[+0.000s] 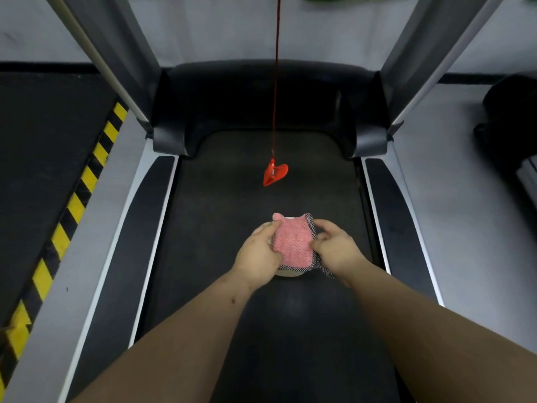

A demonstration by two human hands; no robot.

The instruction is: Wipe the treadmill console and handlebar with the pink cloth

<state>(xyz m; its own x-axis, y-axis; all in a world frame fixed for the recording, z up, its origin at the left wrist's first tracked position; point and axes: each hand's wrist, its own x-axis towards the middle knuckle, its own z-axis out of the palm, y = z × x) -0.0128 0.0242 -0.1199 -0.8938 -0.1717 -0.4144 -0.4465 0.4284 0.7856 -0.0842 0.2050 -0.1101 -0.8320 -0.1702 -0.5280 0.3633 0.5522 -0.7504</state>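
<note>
I look down at the treadmill belt (226,216). The pink cloth (293,242), edged with a dark speckled border, is held flat between both hands above the belt. My left hand (258,254) pinches its left edge. My right hand (337,248) pinches its right edge. A pale object shows partly under the cloth; I cannot tell what it is. The console and handlebar are out of view; only the two grey uprights (128,62) (418,62) show.
A red safety clip (274,173) hangs on a red cord (276,68) over the belt's middle. Grey side rails (116,228) flank the belt. A yellow-and-black hazard stripe (72,207) runs along the floor on the left. A dark object (511,117) stands at the right.
</note>
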